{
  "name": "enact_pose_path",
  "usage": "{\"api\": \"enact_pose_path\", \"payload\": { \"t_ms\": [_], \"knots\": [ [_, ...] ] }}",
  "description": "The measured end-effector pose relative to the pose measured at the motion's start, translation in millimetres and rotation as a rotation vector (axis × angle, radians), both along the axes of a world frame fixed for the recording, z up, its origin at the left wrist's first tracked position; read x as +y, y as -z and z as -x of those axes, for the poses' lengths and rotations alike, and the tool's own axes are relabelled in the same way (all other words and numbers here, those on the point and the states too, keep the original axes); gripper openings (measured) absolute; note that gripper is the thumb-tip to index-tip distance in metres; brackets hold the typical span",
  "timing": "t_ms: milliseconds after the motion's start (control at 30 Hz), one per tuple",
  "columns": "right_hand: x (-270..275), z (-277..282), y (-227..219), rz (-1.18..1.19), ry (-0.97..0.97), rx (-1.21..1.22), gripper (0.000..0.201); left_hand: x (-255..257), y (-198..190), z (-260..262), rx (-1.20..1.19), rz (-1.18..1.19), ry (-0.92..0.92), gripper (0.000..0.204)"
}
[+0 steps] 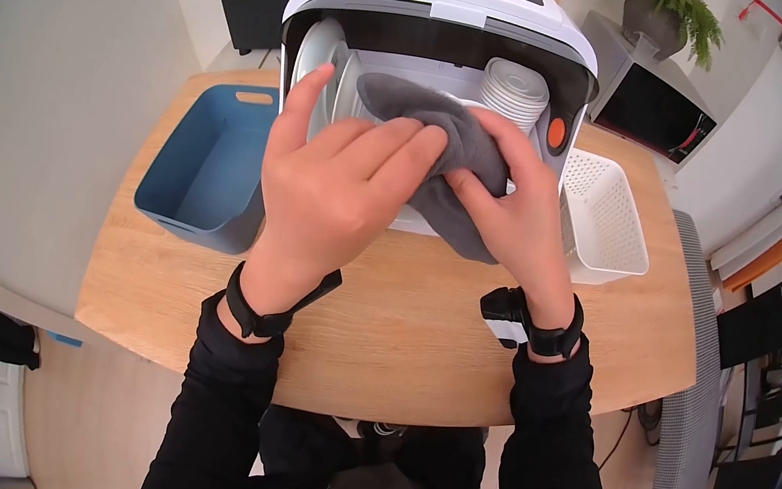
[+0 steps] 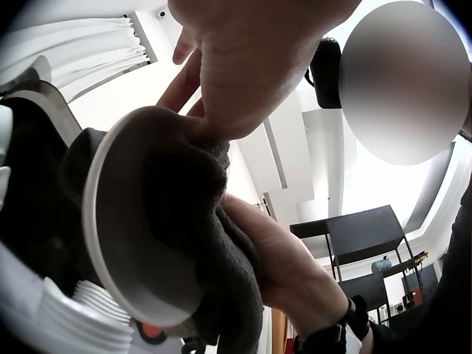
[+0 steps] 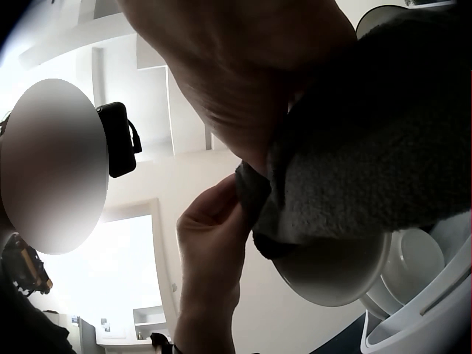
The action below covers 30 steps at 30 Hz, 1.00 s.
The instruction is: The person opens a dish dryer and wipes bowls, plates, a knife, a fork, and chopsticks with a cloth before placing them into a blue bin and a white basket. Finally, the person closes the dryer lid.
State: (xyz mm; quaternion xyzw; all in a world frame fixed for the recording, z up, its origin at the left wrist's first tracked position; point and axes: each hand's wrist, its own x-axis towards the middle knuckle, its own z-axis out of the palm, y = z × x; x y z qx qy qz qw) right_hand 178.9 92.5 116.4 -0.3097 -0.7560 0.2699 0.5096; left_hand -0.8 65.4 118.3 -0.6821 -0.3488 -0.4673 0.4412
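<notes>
The left hand (image 1: 340,181) is grasping the cloth (image 1: 460,223) at the upper centre of the head frame, its fingers curling over the folds while the outermost finger is pointing up and away. The right hand (image 1: 527,214) is grasping the same cloth from the right, with thumb and fingers pinching the fabric. The bowl (image 2: 140,243) is sitting tilted against the cloth, left of centre in the left wrist frame; the cloth is covering part of its inner face. Whether either hand is also gripping the bowl through the fabric cannot be told.

Behind the hands, the cabinet (image 1: 517,10) is standing open at the upper centre of the head frame. Plates (image 1: 319,47) are standing on edge in its left side; a stack of dishes (image 1: 515,91) is resting in its right side. A blue bin (image 1: 210,167) is occupying the left of the frame, a white basket (image 1: 607,221) the right; both are resting on the table (image 1: 396,347). A microwave (image 1: 653,112) is standing at the upper right, with a plant (image 1: 663,17) sitting above it.
</notes>
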Motion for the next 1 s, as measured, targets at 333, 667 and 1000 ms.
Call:
{"api": "enact_pose_path", "payload": {
  "t_ms": [333,667,1000],
  "knots": [
    [2,4,9,-0.27,0.116,0.089,0.043,-4,-2,-2,-0.126,-0.123,0.024,0.019],
    [10,14,20,-0.079,0.119,0.294,0.042,-12,-6,-4,-0.42,0.181,0.072,0.02],
    [14,2,19,-0.448,0.179,0.331,0.039,-11,2,-3,-0.317,0.309,0.017,0.017]
  ]
}}
